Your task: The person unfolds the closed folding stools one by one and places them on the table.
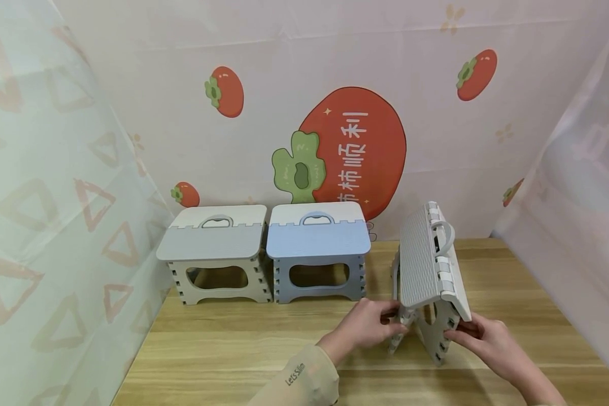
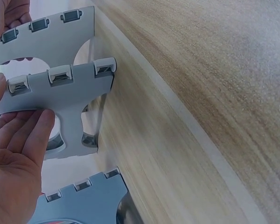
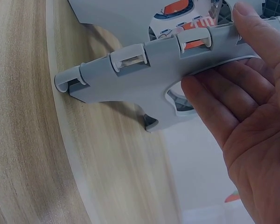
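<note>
A half-folded grey and white folding stool (image 1: 419, 262) stands at the right of the table, its seat bent into a peak along the handle hinge. My left hand (image 1: 367, 322) grips the near edge of its left leg panel. On the other side, my right hand (image 1: 487, 341) holds the right leg panel, under the seat edge. In the left wrist view, fingers lie at the cut-out of a leg panel (image 2: 77, 86), thumb on its hinged edge. The right wrist view shows a similar hold on the other leg panel (image 3: 126, 84).
Two opened folding stools, one grey and white (image 1: 210, 242) and one blue and white (image 1: 317, 239), stand side by side at the back left. Printed cloth walls (image 1: 157, 141) enclose the wooden table (image 1: 223, 349) at the back and sides.
</note>
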